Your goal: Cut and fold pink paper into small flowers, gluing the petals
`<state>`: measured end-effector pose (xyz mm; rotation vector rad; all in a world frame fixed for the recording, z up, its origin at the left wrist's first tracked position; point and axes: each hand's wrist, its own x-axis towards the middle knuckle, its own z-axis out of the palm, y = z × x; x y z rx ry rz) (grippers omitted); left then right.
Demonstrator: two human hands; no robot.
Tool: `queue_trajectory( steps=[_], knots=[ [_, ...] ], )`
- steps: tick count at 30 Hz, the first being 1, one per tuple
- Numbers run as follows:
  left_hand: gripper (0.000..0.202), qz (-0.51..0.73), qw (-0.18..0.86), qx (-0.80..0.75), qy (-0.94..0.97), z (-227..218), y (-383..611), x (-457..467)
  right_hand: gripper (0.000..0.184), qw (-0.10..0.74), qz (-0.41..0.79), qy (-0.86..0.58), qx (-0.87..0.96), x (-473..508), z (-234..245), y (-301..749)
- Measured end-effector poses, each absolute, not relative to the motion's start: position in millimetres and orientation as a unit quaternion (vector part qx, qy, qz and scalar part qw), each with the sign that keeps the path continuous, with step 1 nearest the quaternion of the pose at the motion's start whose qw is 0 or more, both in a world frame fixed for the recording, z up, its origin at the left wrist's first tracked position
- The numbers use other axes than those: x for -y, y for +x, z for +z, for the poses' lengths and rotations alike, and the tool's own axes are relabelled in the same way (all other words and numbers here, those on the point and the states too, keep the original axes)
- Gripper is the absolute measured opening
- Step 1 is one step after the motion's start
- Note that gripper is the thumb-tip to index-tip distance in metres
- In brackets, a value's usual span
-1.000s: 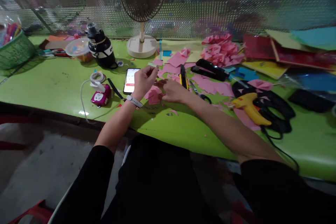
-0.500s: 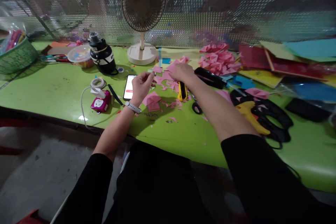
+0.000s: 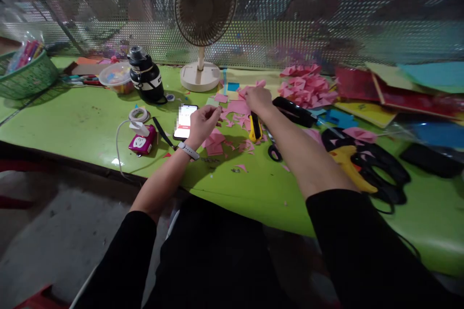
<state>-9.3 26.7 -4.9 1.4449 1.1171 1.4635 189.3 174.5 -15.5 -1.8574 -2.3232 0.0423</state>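
My left hand (image 3: 203, 125), a pale watch on its wrist, hovers beside the lit phone (image 3: 184, 121) with thumb and fingers pinched together; whatever they may hold is too small to make out. Farther right, my right hand (image 3: 260, 101) has its fingers closed on a piece of pink paper (image 3: 243, 91) over the scraps, the fingertips partly hidden. Between the hands are a flat pink sheet (image 3: 238, 107) and many small offcuts. Folded pink paper (image 3: 213, 143) lies in front of the left hand. Below my right wrist rest a yellow utility knife (image 3: 255, 128) and scissors (image 3: 274, 152).
A fan (image 3: 200, 78) stands at the back, left of a heap of folded pink pieces (image 3: 307, 86). A black bottle (image 3: 147, 79), tape roll (image 3: 138, 115) and purple socket block (image 3: 142, 142) with a cable are on the left. A yellow-black tool (image 3: 353, 166) lies right.
The view has shifted slightly, so the scene sits a little farther right. My right hand has drawn off the flat pink sheet, which now shows more. My left hand stays pinched near the phone.
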Motion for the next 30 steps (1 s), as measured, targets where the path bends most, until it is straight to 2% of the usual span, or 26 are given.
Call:
queue_trajectory(
  steps=[3, 6, 10, 12, 15, 17, 21, 24, 26, 30],
  knots=[
    [0.03, 0.548, 0.412, -0.45, 0.572, -4, -9, -25, 0.042, 0.117, 0.001, -0.665, 0.738, -166, -2, 188],
    [0.039, 0.498, 0.506, -0.456, 0.536, -2, -10, -25, 0.039, 0.182, -0.003, -0.648, 0.74, -142, 11, 188],
    [0.056, 0.443, 0.677, -0.418, 0.413, -3, -12, -30, 0.035, 0.241, 0.003, -0.495, 0.835, -80, 13, 189],
    [0.051, 0.431, 0.717, -0.406, 0.368, -6, -10, -32, 0.032, 0.238, 0.022, -0.421, 0.875, -44, 7, 191],
    [0.022, 0.423, 0.729, -0.413, 0.345, -10, -5, -31, 0.028, 0.241, 0.038, -0.354, 0.903, -3, -2, 197],
    [0.014, 0.417, 0.731, -0.41, 0.352, -12, 0, -27, 0.025, 0.274, 0.056, -0.353, 0.893, 11, -6, 202],
    [0.015, 0.413, 0.736, -0.378, 0.381, -14, 7, -19, 0.015, 0.387, 0.114, -0.412, 0.817, 10, -16, 210],
    [0.02, 0.401, 0.742, -0.366, 0.395, -13, 10, -16, 0.023, 0.456, 0.192, -0.445, 0.746, 1, -28, 212],
    [0.028, 0.39, 0.743, -0.353, 0.413, -11, 11, -15, 0.032, 0.476, 0.257, -0.438, 0.718, -2, -34, 213],
    [0.024, 0.374, 0.734, -0.323, 0.467, -12, 14, -11, 0.039, 0.477, 0.314, -0.46, 0.68, 2, -34, 213]
  ],
)
